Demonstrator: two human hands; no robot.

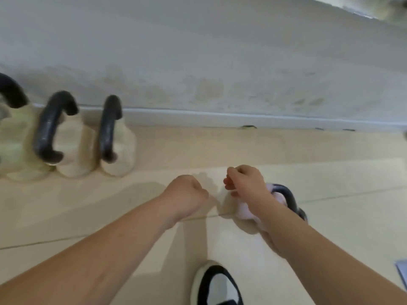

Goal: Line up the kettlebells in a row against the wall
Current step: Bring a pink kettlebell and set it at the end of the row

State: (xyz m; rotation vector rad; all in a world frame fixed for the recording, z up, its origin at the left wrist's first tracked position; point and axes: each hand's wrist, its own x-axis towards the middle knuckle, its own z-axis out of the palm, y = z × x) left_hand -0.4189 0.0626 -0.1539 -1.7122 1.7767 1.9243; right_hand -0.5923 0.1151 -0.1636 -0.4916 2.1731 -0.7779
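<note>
Three kettlebells with black handles stand side by side at the left against the wall (198, 51): a pale green one (15, 148), a cream one (70, 150) and a second cream one (124, 148). A small pale pink kettlebell (242, 211) with a dark handle sits alone on the floor, partly hidden under my right forearm. My right hand (244, 181) hovers just beyond it with fingers curled, holding nothing. My left hand (187, 192) is a closed fist to its left, also holding nothing.
A white baseboard (220, 118) runs along the foot of the wall, with bare tiled floor (286, 146) to the right of the cream kettlebells. My black-and-white shoe (217, 285) is at the bottom. A bluish object (402, 271) shows at the right edge.
</note>
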